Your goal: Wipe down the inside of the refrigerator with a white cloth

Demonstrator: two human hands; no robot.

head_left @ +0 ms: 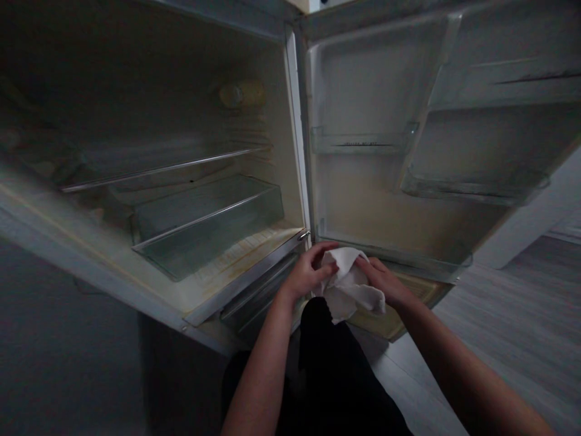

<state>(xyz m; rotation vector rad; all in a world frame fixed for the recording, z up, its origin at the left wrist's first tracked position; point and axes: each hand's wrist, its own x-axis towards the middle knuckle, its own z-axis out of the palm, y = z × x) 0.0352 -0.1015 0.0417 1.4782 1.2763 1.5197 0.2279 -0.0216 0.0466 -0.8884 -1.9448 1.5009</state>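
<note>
A crumpled white cloth (351,284) is held between both my hands, above my knee and in front of the opened fridge. My left hand (311,272) grips its left side, thumb on top. On the other side, the fingers of my right hand (384,281) are closed on its upper right edge. The lower part of the cloth hangs loose in folds. Behind my hands, the fridge door (363,200) stands wide open, with a clear door shelf (408,260) close to the cloth.
Left is the fridge interior with a glass shelf (172,166), a clear drawer (213,230) and a yellowish bulb cover (242,94). The fridge floor (240,254) has brownish stains. More clear door shelves (363,142) line the door. Grey wooden flooring (521,309) lies at right.
</note>
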